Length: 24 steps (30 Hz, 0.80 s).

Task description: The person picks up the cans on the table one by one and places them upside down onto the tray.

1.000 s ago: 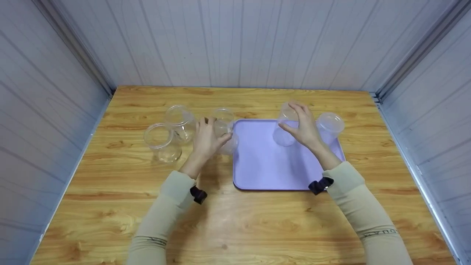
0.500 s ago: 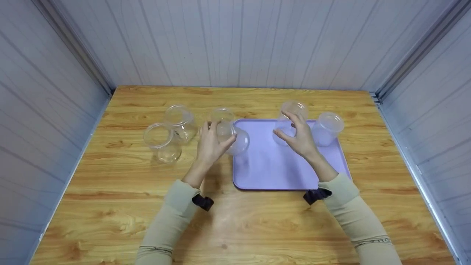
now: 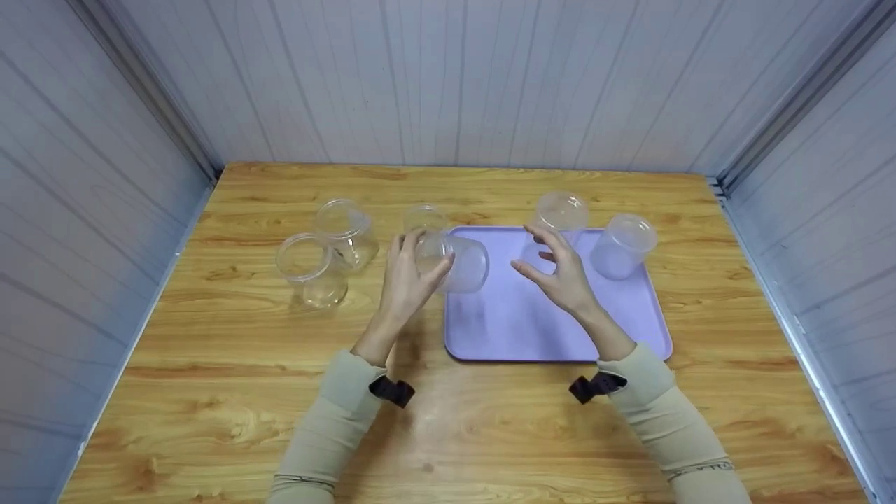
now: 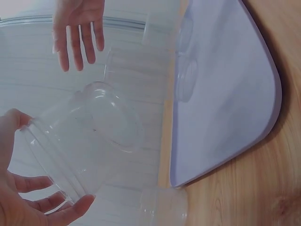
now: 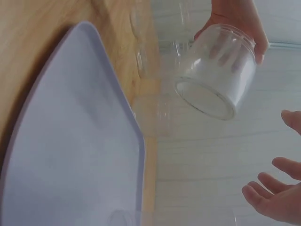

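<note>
In the head view my left hand (image 3: 408,280) grips a clear plastic jar (image 3: 467,266) by its rim end. The jar lies tipped on its side in the air, base pointing right, over the left edge of a purple tray (image 3: 518,329). The left wrist view shows thumb and fingers spread round the rim of this jar (image 4: 80,146). My right hand (image 3: 565,280) hovers over the tray with fingers apart and nothing between them, facing the jar's base. Two more clear jars, one at the tray's back edge (image 3: 562,213) and one at its right (image 3: 623,246), stand upright.
On the wooden table left of the tray stand two clear open-topped jars, a front one (image 3: 311,269) and a back one (image 3: 344,232). Another clear jar (image 3: 425,218) stands behind my left hand, partly hidden. Panelled walls (image 3: 455,84) enclose the table's back and sides.
My left hand has shifted slightly right, swinging the jar's base up and to the right. My right hand has drawn left and nearer, away from the jar at the tray's back edge.
</note>
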Available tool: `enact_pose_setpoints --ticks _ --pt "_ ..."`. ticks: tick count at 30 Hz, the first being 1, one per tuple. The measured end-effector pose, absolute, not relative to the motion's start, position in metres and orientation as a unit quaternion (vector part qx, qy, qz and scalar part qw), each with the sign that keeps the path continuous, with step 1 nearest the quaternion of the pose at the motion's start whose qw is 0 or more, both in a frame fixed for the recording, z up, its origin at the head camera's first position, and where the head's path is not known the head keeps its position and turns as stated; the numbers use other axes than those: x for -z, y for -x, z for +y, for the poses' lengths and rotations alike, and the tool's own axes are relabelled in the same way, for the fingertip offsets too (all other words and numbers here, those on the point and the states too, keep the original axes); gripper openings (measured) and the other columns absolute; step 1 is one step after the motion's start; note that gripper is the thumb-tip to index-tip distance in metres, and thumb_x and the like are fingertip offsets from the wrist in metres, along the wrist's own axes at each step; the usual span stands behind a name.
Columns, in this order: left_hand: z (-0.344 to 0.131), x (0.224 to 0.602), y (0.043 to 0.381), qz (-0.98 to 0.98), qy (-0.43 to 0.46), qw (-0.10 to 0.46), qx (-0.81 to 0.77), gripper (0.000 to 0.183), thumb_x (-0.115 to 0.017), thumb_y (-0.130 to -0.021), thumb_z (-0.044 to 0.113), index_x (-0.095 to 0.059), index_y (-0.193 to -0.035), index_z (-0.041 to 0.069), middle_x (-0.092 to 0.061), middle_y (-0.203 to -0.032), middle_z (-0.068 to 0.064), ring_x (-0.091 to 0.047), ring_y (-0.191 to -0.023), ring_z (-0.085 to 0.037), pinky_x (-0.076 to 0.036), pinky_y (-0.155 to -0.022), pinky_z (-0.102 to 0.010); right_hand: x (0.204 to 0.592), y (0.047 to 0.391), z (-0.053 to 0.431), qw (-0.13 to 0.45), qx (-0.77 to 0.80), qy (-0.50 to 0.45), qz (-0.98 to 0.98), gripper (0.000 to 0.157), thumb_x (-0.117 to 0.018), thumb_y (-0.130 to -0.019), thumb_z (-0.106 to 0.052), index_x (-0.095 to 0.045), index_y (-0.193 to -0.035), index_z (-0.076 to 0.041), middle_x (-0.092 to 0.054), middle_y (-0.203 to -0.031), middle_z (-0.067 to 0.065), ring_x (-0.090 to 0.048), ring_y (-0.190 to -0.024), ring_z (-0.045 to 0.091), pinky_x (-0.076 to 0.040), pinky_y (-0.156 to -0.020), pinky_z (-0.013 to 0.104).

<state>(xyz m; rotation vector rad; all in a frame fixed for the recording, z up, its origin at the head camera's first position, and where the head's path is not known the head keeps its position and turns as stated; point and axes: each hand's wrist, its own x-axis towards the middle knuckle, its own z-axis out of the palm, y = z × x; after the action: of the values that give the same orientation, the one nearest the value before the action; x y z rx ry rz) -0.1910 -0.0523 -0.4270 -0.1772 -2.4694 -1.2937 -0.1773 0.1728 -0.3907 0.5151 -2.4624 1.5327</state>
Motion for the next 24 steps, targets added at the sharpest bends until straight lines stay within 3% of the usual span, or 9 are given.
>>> enact_pose_setpoints --ticks 17,24 --pt "-0.041 0.431 0.182 -0.809 0.083 0.162 0.56 0.048 -0.056 -0.082 0.028 -0.049 -0.119 -0.001 -0.049 -0.105 -0.016 -0.048 -0.093 -0.028 -0.041 -0.079 -0.04 0.409 0.177 0.169 -0.011 -0.652 -0.193 -0.733 0.061 -0.061 -0.077 0.007 -0.032 -0.131 0.009 -0.032 -0.134 0.024 -0.036 -0.117 0.036 -0.032 -0.092 0.054" --pt "-0.036 0.435 0.177 -0.779 0.097 0.164 0.598 0.044 -0.05 -0.083 0.026 -0.049 -0.12 0.002 -0.051 -0.104 -0.016 -0.05 -0.091 -0.025 -0.049 -0.064 -0.034 0.43 0.184 0.17 -0.045 -0.697 -0.205 -0.686 0.07 -0.063 -0.078 0.003 -0.027 -0.137 0.0 -0.028 -0.137 0.019 -0.036 -0.118 0.034 -0.038 -0.09 0.049"
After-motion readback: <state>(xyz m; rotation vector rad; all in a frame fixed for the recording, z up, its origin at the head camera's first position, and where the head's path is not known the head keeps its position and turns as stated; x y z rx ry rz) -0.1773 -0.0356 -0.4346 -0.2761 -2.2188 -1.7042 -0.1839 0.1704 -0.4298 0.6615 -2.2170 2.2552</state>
